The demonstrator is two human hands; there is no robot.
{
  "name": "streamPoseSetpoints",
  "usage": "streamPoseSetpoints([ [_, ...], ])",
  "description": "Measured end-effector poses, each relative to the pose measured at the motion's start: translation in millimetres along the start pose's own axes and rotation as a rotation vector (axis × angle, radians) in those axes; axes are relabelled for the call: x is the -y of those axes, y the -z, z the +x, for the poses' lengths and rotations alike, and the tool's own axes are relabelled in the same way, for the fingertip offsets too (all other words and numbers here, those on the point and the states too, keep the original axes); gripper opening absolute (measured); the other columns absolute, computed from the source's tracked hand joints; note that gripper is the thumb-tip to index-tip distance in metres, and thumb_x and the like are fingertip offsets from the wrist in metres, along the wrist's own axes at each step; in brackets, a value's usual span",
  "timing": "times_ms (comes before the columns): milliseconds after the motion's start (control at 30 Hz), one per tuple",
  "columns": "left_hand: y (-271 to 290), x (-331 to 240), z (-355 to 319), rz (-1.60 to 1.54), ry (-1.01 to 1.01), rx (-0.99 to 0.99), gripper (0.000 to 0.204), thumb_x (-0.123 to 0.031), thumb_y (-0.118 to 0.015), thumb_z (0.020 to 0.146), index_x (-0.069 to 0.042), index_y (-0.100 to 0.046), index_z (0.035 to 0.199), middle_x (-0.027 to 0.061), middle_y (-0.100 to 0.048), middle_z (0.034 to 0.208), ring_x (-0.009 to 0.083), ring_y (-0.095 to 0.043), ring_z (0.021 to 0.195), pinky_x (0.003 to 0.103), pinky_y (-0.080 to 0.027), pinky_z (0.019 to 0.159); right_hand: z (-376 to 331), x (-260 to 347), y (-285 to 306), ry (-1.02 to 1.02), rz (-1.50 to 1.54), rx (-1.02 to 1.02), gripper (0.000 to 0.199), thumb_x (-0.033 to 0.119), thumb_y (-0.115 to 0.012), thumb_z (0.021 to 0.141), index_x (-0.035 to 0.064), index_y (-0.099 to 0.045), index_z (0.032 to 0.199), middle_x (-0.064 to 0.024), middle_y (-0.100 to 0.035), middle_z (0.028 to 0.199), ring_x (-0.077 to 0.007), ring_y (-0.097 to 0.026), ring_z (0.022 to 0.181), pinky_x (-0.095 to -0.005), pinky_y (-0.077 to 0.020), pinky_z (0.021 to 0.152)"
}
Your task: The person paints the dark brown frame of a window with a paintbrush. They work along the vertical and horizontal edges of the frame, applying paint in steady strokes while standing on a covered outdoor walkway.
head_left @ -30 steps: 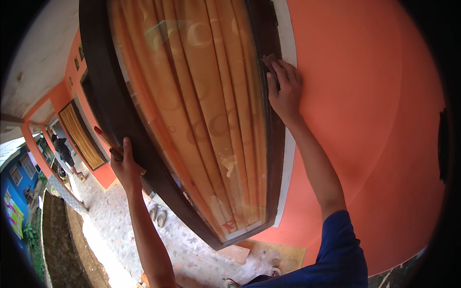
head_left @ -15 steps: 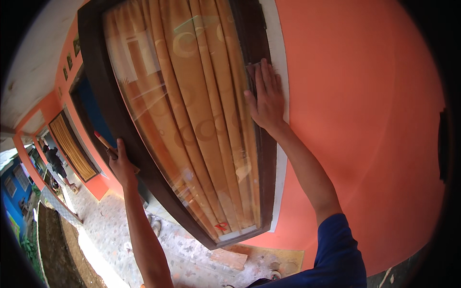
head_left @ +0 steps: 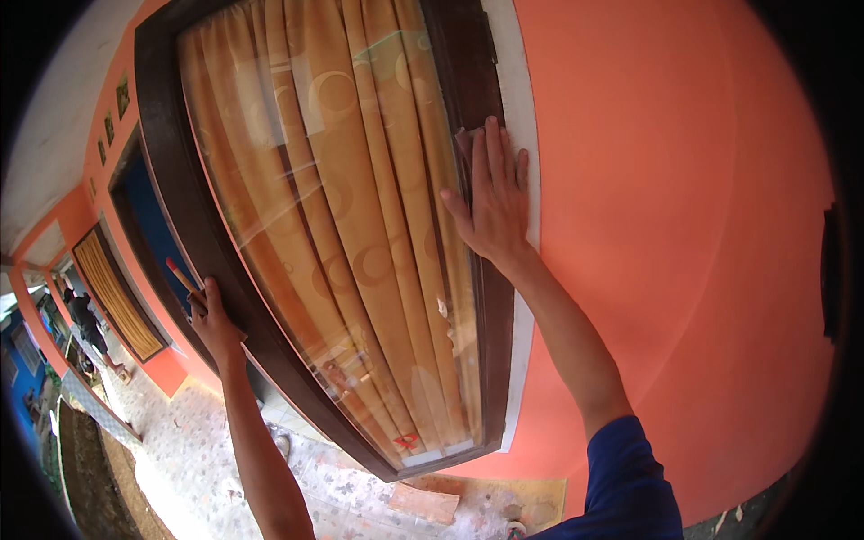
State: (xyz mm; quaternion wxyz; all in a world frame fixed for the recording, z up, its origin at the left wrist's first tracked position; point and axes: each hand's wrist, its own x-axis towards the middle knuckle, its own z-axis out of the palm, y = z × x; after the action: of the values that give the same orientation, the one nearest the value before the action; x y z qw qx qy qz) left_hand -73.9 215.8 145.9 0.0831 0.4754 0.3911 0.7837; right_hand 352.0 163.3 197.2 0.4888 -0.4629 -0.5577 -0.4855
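A tall window with a dark brown wooden frame (head_left: 490, 270) stands before me, tan curtains (head_left: 360, 216) hanging behind its glass. My right hand (head_left: 497, 202) lies flat on the frame's right side, thumb spread toward the glass. Under its fingers is a small brown sheet that looks like sandpaper (head_left: 463, 142), mostly hidden by the hand. At the frame's left side, my left hand (head_left: 216, 333) is closed around a thin wooden stick with a red end (head_left: 175, 266). The stick's other end is hidden by the hand and frame, so its kind is unclear.
An orange wall (head_left: 657, 225) runs along the right. Below lies a stained tiled floor (head_left: 337, 468) with a flat board (head_left: 425, 504) on it. Far left, another person (head_left: 85, 319) bends near a second curtained window (head_left: 117, 292). A blue doorway (head_left: 148, 211) opens beside my window.
The view has shifted slightly, moving the window left. My right hand has slid a little down the frame, its thumb spread wider. My left hand still holds the stick.
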Motion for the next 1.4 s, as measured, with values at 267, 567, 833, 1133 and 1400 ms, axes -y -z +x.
streamPoseSetpoints([
  [267,-7,-11,-2,-0.017,0.0,-0.031,0.041,-0.043,-0.063,0.096,-0.005,-0.055,0.085,-0.0007,-0.043,0.075,0.0123,-0.041,0.074,0.028,-0.036,0.072,135,-9,-10,0.018,-0.059,-0.226,0.088,0.057,-0.049,0.095,-0.0077,-0.027,0.149,-0.0262,-0.022,0.158,-0.0422,-0.023,0.146,-0.0634,-0.015,0.115],
  [567,-1,-9,-1,-0.015,0.038,0.006,0.042,-0.044,-0.063,0.096,-0.003,-0.057,0.087,0.0024,-0.05,0.078,0.0146,-0.045,0.074,0.029,-0.039,0.071,32,10,0,-0.02,-0.067,-0.044,0.093,0.061,-0.052,0.092,-0.0093,-0.03,0.147,-0.0248,-0.025,0.158,-0.0412,-0.029,0.144,-0.0655,-0.0214,0.112],
  [833,-5,-5,0,0.049,-0.005,-0.041,0.051,-0.046,-0.064,0.095,0.005,-0.062,0.1,0.0098,-0.06,0.088,0.0191,-0.053,0.084,0.031,-0.042,0.083,63,-2,-4,0.055,-0.111,-0.088,0.089,0.061,-0.053,0.092,-0.0082,-0.036,0.145,-0.0237,-0.024,0.158,-0.0399,-0.028,0.145,-0.0648,-0.02,0.113],
  [1133,-3,0,6,-0.067,0.093,0.028,0.047,-0.045,-0.065,0.095,0.001,-0.061,0.094,0.0044,-0.056,0.084,0.0141,-0.05,0.08,0.028,-0.041,0.078,156,-11,8,0.022,-0.093,-0.165,0.091,0.058,-0.05,0.093,-0.0068,-0.024,0.151,-0.0246,-0.019,0.16,-0.0382,-0.019,0.148,-0.0617,-0.0083,0.118],
  [1400,-12,8,12,-0.085,0.125,0.06,0.045,-0.047,-0.067,0.093,-0.003,-0.059,0.09,-0.0011,-0.049,0.076,0.0094,-0.045,0.072,0.026,-0.038,0.068,141,6,22,-0.014,-0.175,-0.235,0.081,0.053,-0.054,0.092,-0.005,-0.035,0.145,-0.0251,-0.029,0.153,-0.038,-0.029,0.143,-0.0605,-0.0186,0.115],
])
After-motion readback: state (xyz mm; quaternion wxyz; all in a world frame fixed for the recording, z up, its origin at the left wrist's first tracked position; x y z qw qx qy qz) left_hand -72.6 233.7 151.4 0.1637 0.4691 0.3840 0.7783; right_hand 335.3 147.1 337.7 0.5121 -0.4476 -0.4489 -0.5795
